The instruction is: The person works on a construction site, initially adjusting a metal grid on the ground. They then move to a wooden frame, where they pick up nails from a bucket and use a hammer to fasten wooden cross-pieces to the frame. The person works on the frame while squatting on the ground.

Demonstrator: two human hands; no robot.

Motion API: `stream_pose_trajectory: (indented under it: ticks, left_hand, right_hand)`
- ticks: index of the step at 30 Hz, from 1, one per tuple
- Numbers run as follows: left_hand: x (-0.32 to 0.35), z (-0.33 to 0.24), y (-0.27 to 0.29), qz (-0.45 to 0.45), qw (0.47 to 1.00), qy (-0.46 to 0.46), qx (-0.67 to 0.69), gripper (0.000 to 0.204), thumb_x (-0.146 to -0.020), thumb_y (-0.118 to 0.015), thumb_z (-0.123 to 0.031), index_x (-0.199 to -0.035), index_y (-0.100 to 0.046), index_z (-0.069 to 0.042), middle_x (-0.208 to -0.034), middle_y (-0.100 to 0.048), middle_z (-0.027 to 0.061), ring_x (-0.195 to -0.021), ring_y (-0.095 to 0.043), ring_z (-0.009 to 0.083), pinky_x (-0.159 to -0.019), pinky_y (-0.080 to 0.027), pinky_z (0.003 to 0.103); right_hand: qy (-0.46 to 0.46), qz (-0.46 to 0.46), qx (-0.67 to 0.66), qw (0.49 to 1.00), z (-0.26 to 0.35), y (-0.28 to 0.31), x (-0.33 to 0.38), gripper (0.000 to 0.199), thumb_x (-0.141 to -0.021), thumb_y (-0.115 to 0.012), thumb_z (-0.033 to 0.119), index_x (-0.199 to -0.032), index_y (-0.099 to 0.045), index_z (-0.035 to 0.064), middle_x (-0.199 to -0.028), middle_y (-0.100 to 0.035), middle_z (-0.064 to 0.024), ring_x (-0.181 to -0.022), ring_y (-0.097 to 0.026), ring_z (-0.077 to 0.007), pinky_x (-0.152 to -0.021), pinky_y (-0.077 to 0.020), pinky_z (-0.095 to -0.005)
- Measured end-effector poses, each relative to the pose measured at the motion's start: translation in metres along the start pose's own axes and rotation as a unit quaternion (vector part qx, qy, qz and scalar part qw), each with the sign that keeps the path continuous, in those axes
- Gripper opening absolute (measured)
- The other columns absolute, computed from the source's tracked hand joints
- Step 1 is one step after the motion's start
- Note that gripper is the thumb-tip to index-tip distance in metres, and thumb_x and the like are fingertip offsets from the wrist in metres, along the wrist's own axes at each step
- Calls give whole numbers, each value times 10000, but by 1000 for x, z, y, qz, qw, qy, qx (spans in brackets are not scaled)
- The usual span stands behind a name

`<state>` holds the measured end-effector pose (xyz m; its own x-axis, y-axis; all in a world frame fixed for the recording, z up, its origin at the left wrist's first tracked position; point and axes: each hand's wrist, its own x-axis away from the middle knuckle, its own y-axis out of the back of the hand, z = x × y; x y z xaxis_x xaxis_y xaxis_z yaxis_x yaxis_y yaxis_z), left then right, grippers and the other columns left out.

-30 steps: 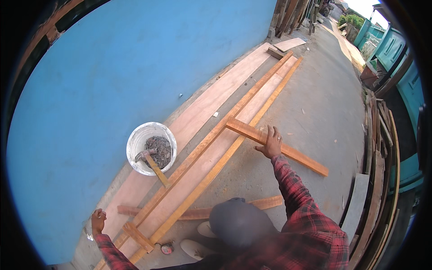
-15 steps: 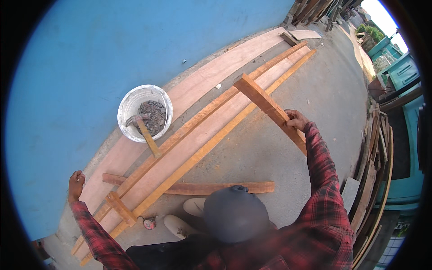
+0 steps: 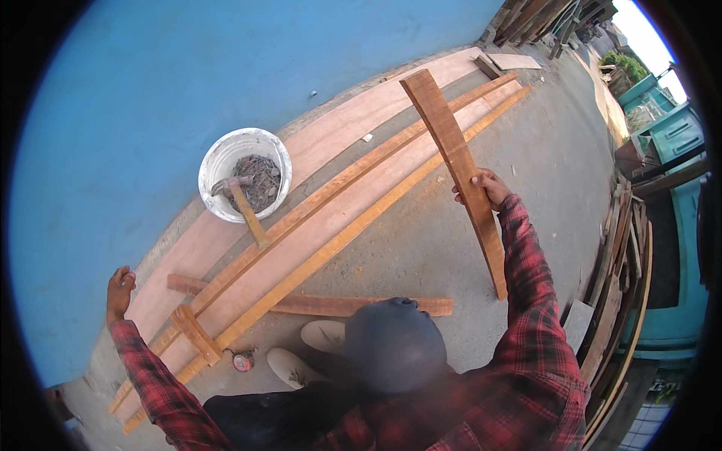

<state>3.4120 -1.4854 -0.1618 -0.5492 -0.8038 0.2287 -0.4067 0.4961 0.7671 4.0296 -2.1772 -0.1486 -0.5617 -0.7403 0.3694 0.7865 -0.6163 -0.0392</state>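
Closest to us, by the shoes (image 3: 289,366), a tape measure (image 3: 243,361) lies on the ground. Just past it, a short crosspiece (image 3: 195,334) sits over both rails; we cannot tell if it is nailed. Left hand (image 3: 120,293) is raised out to the side, fingers loosely half-curled, nothing visible in them. A loose plank (image 3: 323,304) runs beneath the rails. Right hand (image 3: 492,188) has its fingers closed around a reddish plank (image 3: 451,143), tilted steeply, its upper end overlapping the frame in our view. Farther on run the wall-side rail (image 3: 353,179) and the outer rail (image 3: 342,239), a pale panel (image 3: 331,220) showing between. A hammer (image 3: 247,214) leans over the rim of a white bucket (image 3: 214,165). We judge the work partway: rails laid out side by side, one crosspiece on; the held plank not set down, no second crosspiece bridging toward the far end.
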Motion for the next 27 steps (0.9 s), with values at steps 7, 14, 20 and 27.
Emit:
stream_pose_trajectory:
  ticks: [7, 14, 20, 27]
  left_hand:
    - [-3, 2, 3, 2, 1000, 7, -10, 470, -903, -597, -234, -1259, -546, 69, -965, -654, 99, -794, -598, 164, -778, -497, 302]
    - [-16, -6, -3, -17, 999, -48, 10, 468, -898, -597, -224, -1254, -543, 76, -999, -653, 119, -813, -602, 171, -771, -506, 312]
    - [-16, -11, -2, -8, 998, -49, 31, 467, -894, -596, -219, -1251, -539, 77, -1028, -654, 125, -803, -597, 163, -755, -507, 303]
    - [-6, 1, 5, -12, 999, -46, 21, 452, -891, -593, -212, -1249, -549, 59, -1018, -656, 116, -785, -592, 153, -750, -507, 296]
  right_hand:
    - [29, -61, -96, 993, 29, -11, 16, 677, -937, -400, 640, -1074, -555, -4, -773, -649, -183, -626, -666, -292, -581, -559, -373]
    - [145, 17, -169, 975, 79, -2, 15, 649, -920, -391, 674, -1028, -547, 54, -686, -628, -151, -511, -625, -266, -496, -537, -360]
    - [185, 73, -194, 961, 94, -10, 17, 642, -906, -395, 690, -1029, -554, 80, -683, -623, -145, -499, -611, -265, -484, -526, -375]
    - [154, 14, -138, 978, 87, -22, 10, 660, -908, -400, 685, -1018, -555, 53, -692, -627, -154, -524, -620, -277, -515, -533, -383]
